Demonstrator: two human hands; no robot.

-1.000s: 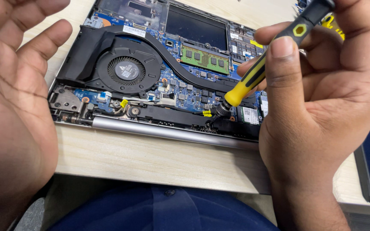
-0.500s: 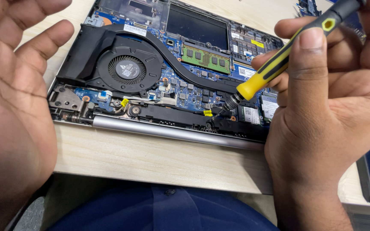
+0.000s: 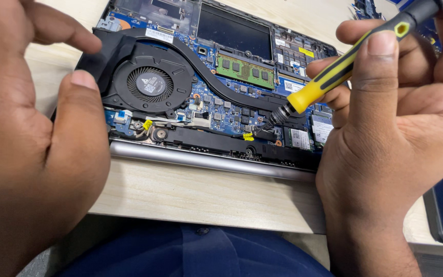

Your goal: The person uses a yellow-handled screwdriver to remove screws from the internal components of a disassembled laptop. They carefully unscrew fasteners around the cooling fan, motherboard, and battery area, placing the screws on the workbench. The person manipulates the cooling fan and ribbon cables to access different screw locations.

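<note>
Yellow-and-black screwdriver (image 3: 357, 54): held slanted, handle up at the far right, metal tip down on the blue circuit board (image 3: 232, 110) near the hinge edge, just beside a small yellow tab.
Right hand (image 3: 390, 138): closed round the screwdriver, thumb laid along the handle, fingers curled behind it (the heel of the hand rests at the laptop's near right corner).
Left hand (image 3: 32, 143): holds nothing, fingers spread and loosely bent, hovering over the laptop's left edge; whether it touches the casing I cannot tell.
Opened laptop (image 3: 206, 160): lies bottom-up on the pale wooden table (image 3: 201, 197), silver hinge bar towards the person.
Fan (image 3: 149, 84): round, black, on the left side of the board, a black heat pipe curving right from it.
Memory stick (image 3: 245, 70): green, far of the pipe, centre.
Dark blue clothing (image 3: 190, 251): near edge, below the table.
</note>
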